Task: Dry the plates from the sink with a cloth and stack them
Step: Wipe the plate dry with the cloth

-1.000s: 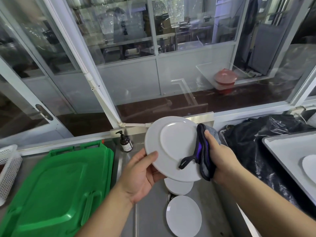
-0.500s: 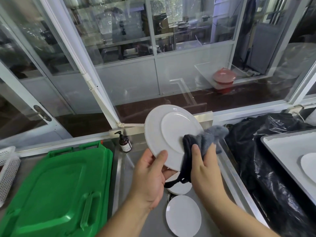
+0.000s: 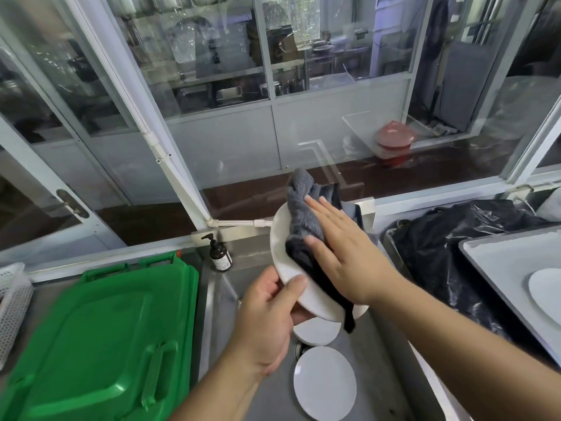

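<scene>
Plate [image 3: 282,253] is held tilted above the sink [image 3: 379,375], its lower rim pinched by the left hand [image 3: 267,317], while the right hand [image 3: 343,253] presses the cloth [image 3: 300,220] flat-fingered against it; wiping right to the rim while turning the plate would dry it best.

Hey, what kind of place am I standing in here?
Most likely a commercial kitchen's dishwashing area: a stainless steel sink holding white plates, a soap pump bottle beside it, and glass partitions looking onto metal shelving.
</scene>
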